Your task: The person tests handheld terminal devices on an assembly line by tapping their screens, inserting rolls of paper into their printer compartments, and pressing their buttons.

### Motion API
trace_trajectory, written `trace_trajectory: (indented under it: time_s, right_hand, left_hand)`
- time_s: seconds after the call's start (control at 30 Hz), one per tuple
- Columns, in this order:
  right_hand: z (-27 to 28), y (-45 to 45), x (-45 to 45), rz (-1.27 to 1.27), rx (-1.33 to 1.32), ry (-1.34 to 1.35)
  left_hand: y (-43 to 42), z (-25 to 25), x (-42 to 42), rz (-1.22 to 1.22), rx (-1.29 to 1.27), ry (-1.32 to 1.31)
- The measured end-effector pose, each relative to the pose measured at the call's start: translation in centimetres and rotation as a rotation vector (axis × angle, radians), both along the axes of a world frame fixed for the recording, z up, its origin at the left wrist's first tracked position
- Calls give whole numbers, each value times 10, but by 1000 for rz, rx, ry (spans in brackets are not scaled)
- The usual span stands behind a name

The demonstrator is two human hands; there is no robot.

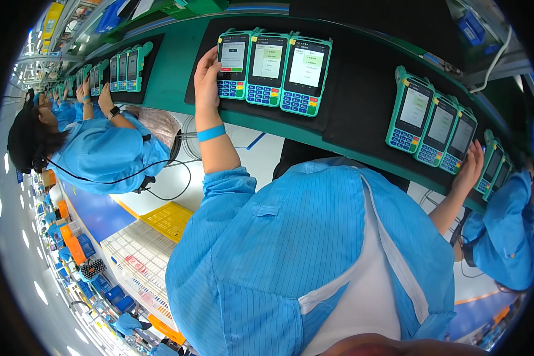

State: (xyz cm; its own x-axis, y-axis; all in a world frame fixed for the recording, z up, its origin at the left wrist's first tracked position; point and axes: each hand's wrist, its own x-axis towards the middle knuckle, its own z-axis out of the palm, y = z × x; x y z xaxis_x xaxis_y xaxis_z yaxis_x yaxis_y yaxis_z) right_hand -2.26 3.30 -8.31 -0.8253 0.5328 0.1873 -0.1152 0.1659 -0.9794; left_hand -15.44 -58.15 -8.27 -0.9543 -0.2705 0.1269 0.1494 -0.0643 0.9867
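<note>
Three green payment terminals with lit screens and blue keypads stand side by side on a black mat. My left hand (207,83) is at the outer edge of the leftmost payment terminal (232,59), fingers stretched along its side and thumb by the red button low on the screen. Beside it are a middle terminal (266,65) and a right terminal (305,71). Farther right is a second trio: terminals (412,107), (439,127) and an outer terminal (460,139). My right hand (471,166), fingers extended, rests against that outer terminal's lower right edge.
The black mat (356,89) covers the green bench. More terminals (493,163) stand at far right near another person's blue sleeve (498,219). At left, a co-worker (95,148) handles similar terminals (124,68). A yellow basket (167,221) and white crate (139,261) stand behind me.
</note>
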Motion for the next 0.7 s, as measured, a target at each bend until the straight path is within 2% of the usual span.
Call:
trace_trajectory:
  time_s: [0.3,0.37,0.57,0.7]
  right_hand:
    - [0,0,0,7,-4,-3]
    - [2,-2,0,5,-6,-5]
    - [1,-1,0,-2,-5,-12]
    - [2,-3,0,-12,-1,-14]
  left_hand:
    - [4,5,1,-70,-66,-9]
    - [11,11,4,-55,-218,14]
    - [10,16,4,-28,-112,-51]
    - [9,16,4,-18,-148,-63]
